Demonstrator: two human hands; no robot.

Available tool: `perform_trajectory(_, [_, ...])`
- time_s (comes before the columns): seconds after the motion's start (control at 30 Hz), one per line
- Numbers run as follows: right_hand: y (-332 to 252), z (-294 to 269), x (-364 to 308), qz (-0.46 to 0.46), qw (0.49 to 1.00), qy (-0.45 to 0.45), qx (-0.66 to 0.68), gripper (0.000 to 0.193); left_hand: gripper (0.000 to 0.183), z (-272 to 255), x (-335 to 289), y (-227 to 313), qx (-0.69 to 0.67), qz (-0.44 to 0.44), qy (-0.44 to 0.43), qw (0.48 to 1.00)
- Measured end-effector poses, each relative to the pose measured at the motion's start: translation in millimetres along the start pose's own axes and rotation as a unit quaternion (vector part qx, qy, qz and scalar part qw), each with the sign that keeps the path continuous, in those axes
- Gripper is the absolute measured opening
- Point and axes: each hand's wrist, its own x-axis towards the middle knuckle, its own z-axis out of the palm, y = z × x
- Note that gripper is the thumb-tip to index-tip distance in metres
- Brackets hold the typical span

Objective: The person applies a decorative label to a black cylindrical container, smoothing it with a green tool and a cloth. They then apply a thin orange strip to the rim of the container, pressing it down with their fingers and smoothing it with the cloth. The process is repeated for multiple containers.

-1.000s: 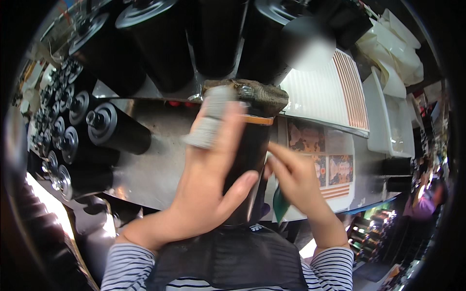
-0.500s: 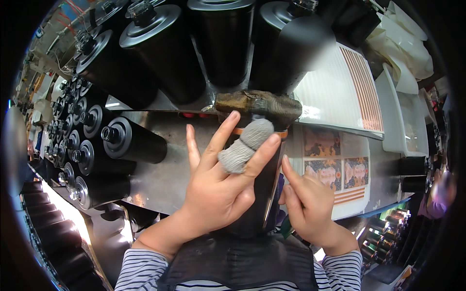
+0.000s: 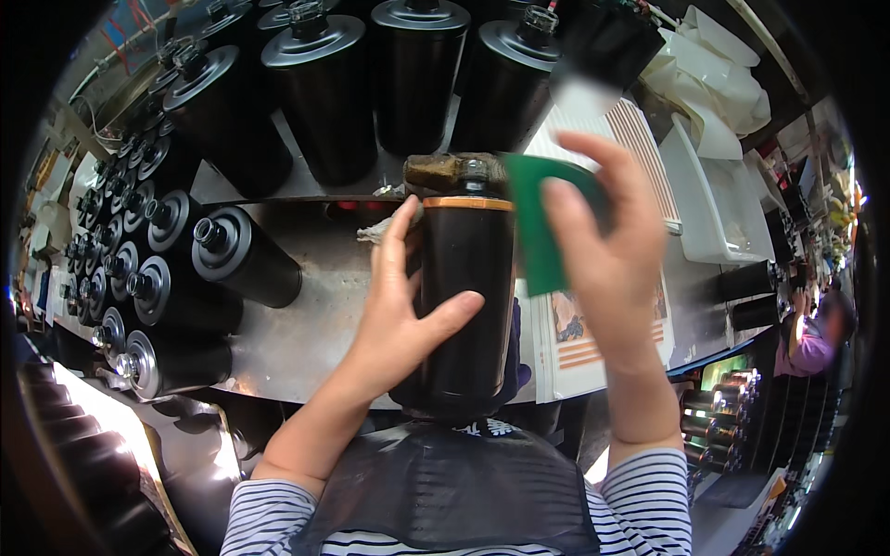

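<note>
Bottle, black and glossy (image 3: pixel 464 296), lies in front of the person's body, neck pointing away and base close to the dark apron (image 3: pixel 454 482). An orange band (image 3: pixel 468 203) rings its shoulder, and its clear neck sits against a brown, worn-looking block (image 3: pixel 431 173). The left hand (image 3: pixel 394 324) clasps the bottle from its left side: the thumb lies across the upper face, a finger stretches along the edge toward the shoulder, and the other fingers are partly hidden. A pale grey scrap of fabric (image 3: pixel 375 231) shows just beside those fingertips. The right hand (image 3: pixel 607 241), blurred, is apart from the left and pinches a green sheet (image 3: pixel 536 222) between thumb and fingers, just to the right of the bottle's upper part; whether the sheet touches the bottle cannot be told. A dark purple cloth (image 3: pixel 521 373) peeks out beside the bottle's lower right.

On the metal table (image 3: pixel 320 278), a white sheet with patterned panels and orange stripes (image 3: pixel 579 357) lies below the right hand, partly covered by it. Farther right stands a white tray (image 3: pixel 700 195). Large black bottles (image 3: pixel 320 120) stand along the far side, and more (image 3: pixel 250 259) lie stacked at left, necks toward the left.
</note>
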Motion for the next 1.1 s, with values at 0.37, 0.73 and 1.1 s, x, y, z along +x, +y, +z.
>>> perform_trajectory(0.37, [7.4, -5.7, 0.8, -0.006, 0.994, -0.028, -0.101, 0.033, 0.088, 0.2, -5.2, 6.4, 0.141, 0.026, -0.001, 0.99])
perform_trajectory(0.73, [46.0, -24.2, -5.1, 0.069, 0.992, -0.028, -0.098, 0.034, 0.076, -2.3, -2.5, 27.0, 0.282, 0.068, -0.036, 0.956])
perform_trajectory(1.1, [177.7, -134.8, -42.6, 0.27, 0.954, 0.091, 0.097, 0.024, 0.05, 44.2, 22.7, 53.3, 0.578, 0.165, -0.079, 0.795])
